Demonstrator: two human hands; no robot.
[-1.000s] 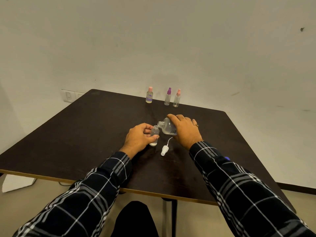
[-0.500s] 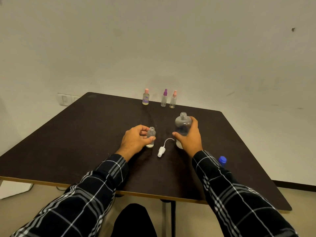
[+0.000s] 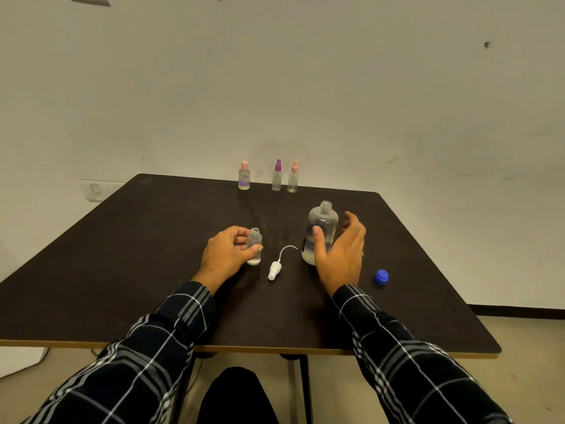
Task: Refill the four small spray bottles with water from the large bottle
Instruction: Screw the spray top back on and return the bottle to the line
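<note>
Wall socket [image 3: 96, 191] was noted low on the wall, beyond the far-left side of the dark table [image 3: 122, 255]. Both forearms, in dark plaid sleeves, reached in from the near edge. The left hand [image 3: 227, 254] gripped the uncapped small bottle [image 3: 254, 246], thumb in front and fingers curled behind; that bottle stood upright on the table, left of centre, with a clear body and whitish base. Along the far edge stood three capped spray bottles: the pink-capped bottle [image 3: 244, 175], with yellowish contents and a purple label, stood a little apart on the left, then the purple-capped bottle [image 3: 277, 175] and the second pink-capped bottle [image 3: 293, 177] just beside each other. The white spray pump [image 3: 274, 269] lay on its side on the table between the small bottle and the large bottle [image 3: 319, 232], its thin dip tube curving up toward the latter. The large bottle stood upright on the table, right of centre, neck open, clear. The right hand [image 3: 339, 252] was open around it, fingers spread and nearly straight, with the thumb across the bottle's front and the other fingers behind and apart from it. Thumb contact could not be determined. The blue cap [image 3: 381, 276] lay on the table to the right of that hand, apart from everything else.
</note>
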